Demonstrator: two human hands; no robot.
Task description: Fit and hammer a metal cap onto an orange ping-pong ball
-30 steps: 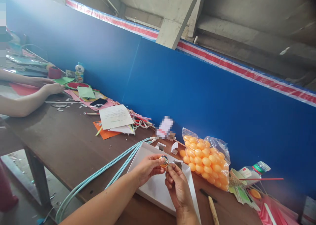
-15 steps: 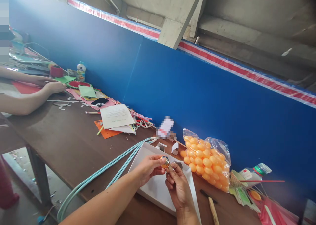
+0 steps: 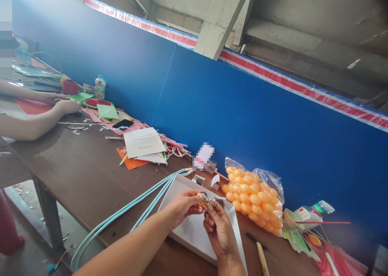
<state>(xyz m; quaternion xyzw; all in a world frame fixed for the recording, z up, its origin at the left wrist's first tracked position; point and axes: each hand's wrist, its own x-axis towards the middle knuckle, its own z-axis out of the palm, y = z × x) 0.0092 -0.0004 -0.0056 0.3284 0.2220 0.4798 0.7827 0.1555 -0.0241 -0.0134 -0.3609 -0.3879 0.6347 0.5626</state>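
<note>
"Gold and silver, that shiny little round ball (image 3: 202, 198): which hand has it?"

"The left hand (image 3: 184, 206). Thumb and fingers are closed on it, with only the ball's width between them. The right hand (image 3: 220, 227) has thumb and forefinger pinched together at its lower right edge; whether they grip some small part there, I can't tell."

"Anything just changed?"

"Barely. Ball and fingers look as they did a moment ago; only the view has shifted slightly. I'd call it fine, steady handwork, with no visible progress in that short span."

"Which way does the ball point?"

"It's round, so I see no clear long axis. Its silvery side faces up and right, the orange-gold part lower left, and the edge by the pinch is towards the right hand."

"And under it?"

"A shallow white cardboard box (image 3: 189, 241), the ball held above it. Right of the box lies a tool with a pale wooden handle (image 3: 262, 259); left, pale-blue cords (image 3: 104, 223) loop over the table edge."

"Farther off?"

"A clear plastic bag of orange balls (image 3: 254, 199) just past the box, then the tall blue panel (image 3: 218, 110) behind everything."
</note>
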